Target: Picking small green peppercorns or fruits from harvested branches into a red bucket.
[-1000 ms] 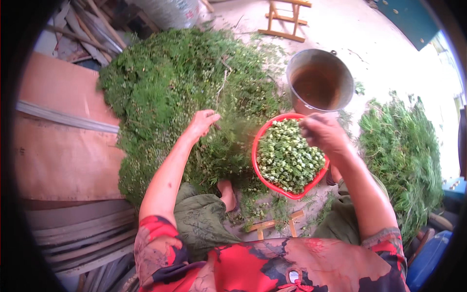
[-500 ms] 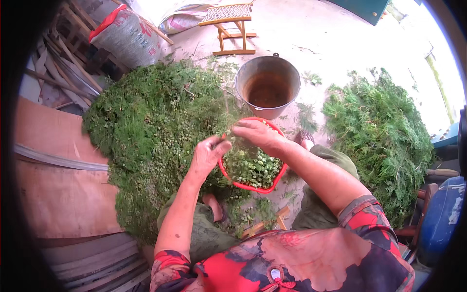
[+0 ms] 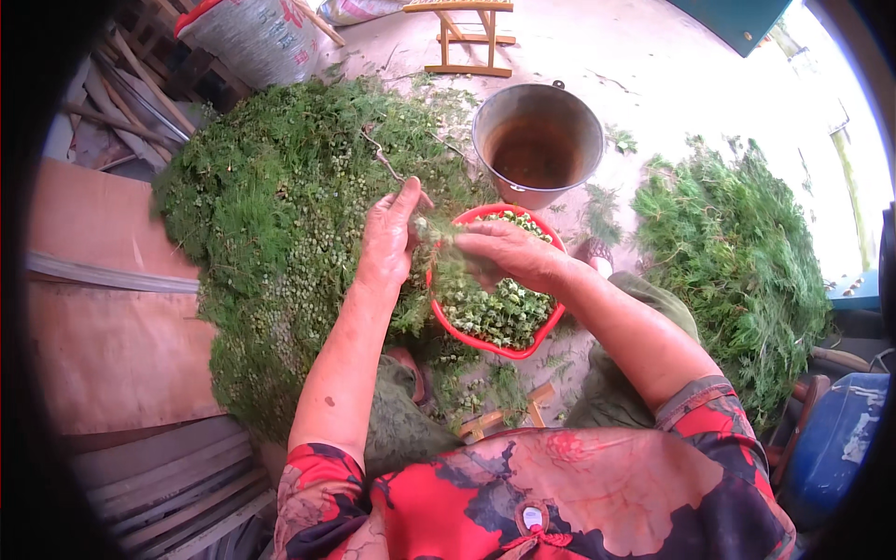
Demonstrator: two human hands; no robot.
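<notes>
My left hand (image 3: 387,233) is closed around the woody stem of a cut branch (image 3: 383,157), its thumb pressed along the stem, whose bare end points up and away. Leafy green tips of the branch hang between my hands, blurred by motion. My right hand (image 3: 518,254) has its fingers curled on those tips, just above a red plastic basin (image 3: 510,352). Small pale-green cones or seed pods (image 3: 495,313) fill much of the basin. Right behind it stands a metal bucket (image 3: 597,140) with a brownish inside.
A wide heap of green branches studded with pods (image 3: 280,205) lies to the left. Another leafy heap (image 3: 733,261) is at the right. A wooden folding stool (image 3: 469,42), a stuffed sack (image 3: 257,42), a blue container (image 3: 845,434) and plywood (image 3: 112,345) surround the spot.
My left hand has risen and turned, showing the branch's bare stem. My right hand has shifted slightly right and down. The whole view has tilted a little, moving the background upward.
</notes>
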